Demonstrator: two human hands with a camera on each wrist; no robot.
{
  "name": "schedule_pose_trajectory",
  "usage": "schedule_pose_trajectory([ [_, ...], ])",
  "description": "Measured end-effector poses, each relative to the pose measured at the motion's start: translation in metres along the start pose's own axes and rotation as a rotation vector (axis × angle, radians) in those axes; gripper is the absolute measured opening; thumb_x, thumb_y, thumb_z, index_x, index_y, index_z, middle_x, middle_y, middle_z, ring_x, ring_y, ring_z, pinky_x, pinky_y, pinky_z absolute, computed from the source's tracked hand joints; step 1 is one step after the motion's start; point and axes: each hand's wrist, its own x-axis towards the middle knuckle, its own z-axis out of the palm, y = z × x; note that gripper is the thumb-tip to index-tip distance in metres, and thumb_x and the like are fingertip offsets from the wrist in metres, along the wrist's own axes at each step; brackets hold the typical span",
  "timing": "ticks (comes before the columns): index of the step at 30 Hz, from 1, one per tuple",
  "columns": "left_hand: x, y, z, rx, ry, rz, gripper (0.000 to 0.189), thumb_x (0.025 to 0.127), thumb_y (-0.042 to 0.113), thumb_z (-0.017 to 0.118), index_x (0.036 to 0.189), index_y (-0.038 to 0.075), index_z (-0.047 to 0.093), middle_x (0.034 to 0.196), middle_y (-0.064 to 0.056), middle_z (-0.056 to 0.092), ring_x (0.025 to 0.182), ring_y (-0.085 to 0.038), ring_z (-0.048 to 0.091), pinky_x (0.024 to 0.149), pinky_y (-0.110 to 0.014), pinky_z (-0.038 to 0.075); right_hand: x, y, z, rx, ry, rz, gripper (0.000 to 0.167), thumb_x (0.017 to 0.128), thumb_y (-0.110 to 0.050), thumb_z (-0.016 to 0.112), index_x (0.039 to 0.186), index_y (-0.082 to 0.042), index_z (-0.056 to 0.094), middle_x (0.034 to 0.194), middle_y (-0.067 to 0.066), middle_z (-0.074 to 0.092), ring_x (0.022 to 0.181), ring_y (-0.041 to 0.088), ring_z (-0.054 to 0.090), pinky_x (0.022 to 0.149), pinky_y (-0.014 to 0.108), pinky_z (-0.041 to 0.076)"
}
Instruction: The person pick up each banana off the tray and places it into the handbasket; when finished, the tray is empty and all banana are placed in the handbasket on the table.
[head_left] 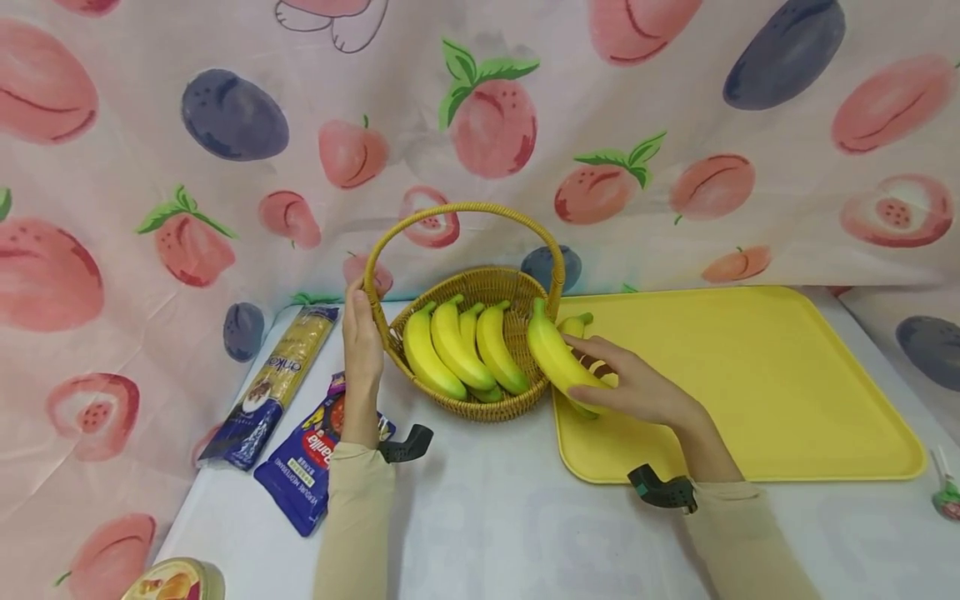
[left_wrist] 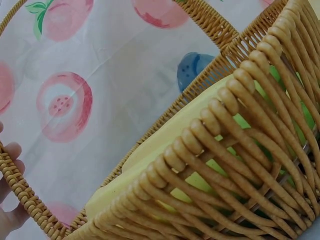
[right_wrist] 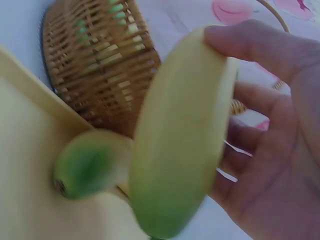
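Observation:
A wicker basket with a tall arched handle stands near the back wall, several yellow bananas lying inside it. At its left side, my left hand holds the base of the handle; in the left wrist view its fingertips show past the handle, while the thumb is hidden. My right hand grips a banana between thumb and fingers, beside the basket's right rim. Beneath it another banana lies at the yellow tray's left edge, partly covered by the held one.
The yellow tray lies right of the basket. On the left are a long pasta packet and a blue Barilla pouch. A round tin sits at the lower left, a wrapped lollipop at the right edge. Fruit-print cloth hangs behind.

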Motion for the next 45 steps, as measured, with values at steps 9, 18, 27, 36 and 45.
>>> schedule_pose_trajectory([
  [9, 0.002, 0.000, -0.001, -0.014, -0.020, 0.008, 0.041, 0.105, 0.020, 0.022, 0.134, -0.002, 0.041, 0.119, -0.032, 0.043, 0.099, -0.042, 0.039, 0.088, -0.044, 0.031, 0.020, -0.015, 0.021, 0.029, 0.099, 0.088, 0.071, 0.086, -0.036, 0.068, 0.145, -0.012, 0.036, 0.127, 0.008, 0.052, 0.108, 0.022, 0.051, 0.088, 0.040, 0.046],
  [18, 0.001, -0.002, -0.002, 0.005, -0.023, 0.004, 0.042, 0.105, 0.021, 0.022, 0.136, 0.001, 0.040, 0.124, -0.032, 0.044, 0.100, -0.020, 0.040, 0.094, -0.045, 0.032, 0.041, -0.027, 0.025, 0.038, 0.114, 0.173, 0.070, 0.086, -0.045, 0.065, 0.145, -0.016, 0.037, 0.119, 0.007, 0.056, 0.107, 0.023, 0.052, 0.084, 0.037, 0.048],
  [27, 0.000, 0.000, -0.002, 0.001, -0.029, -0.006, 0.042, 0.105, 0.022, 0.022, 0.136, 0.000, 0.040, 0.125, -0.030, 0.044, 0.103, -0.026, 0.041, 0.095, -0.048, 0.032, 0.070, -0.048, 0.023, 0.004, 0.106, 0.230, 0.075, 0.085, -0.049, 0.064, 0.145, -0.015, 0.035, 0.127, 0.007, 0.055, 0.104, 0.024, 0.052, 0.085, 0.037, 0.045],
  [36, 0.001, -0.002, 0.000, -0.006, -0.019, 0.046, 0.039, 0.104, 0.016, 0.023, 0.134, -0.002, 0.041, 0.121, -0.026, 0.047, 0.112, -0.033, 0.043, 0.100, -0.046, 0.031, 0.100, -0.051, 0.024, -0.019, 0.078, 0.269, 0.079, 0.085, -0.048, 0.063, 0.147, -0.013, 0.030, 0.134, 0.008, 0.051, 0.115, 0.025, 0.053, 0.094, 0.042, 0.046],
  [45, 0.001, 0.000, -0.001, 0.010, -0.018, 0.029, 0.039, 0.104, 0.017, 0.026, 0.136, -0.001, 0.041, 0.123, -0.023, 0.047, 0.114, -0.030, 0.042, 0.101, -0.042, 0.031, 0.121, -0.051, 0.029, -0.056, 0.055, 0.284, 0.080, 0.085, -0.050, 0.062, 0.146, -0.008, 0.032, 0.130, 0.012, 0.053, 0.114, 0.028, 0.054, 0.094, 0.043, 0.046],
])
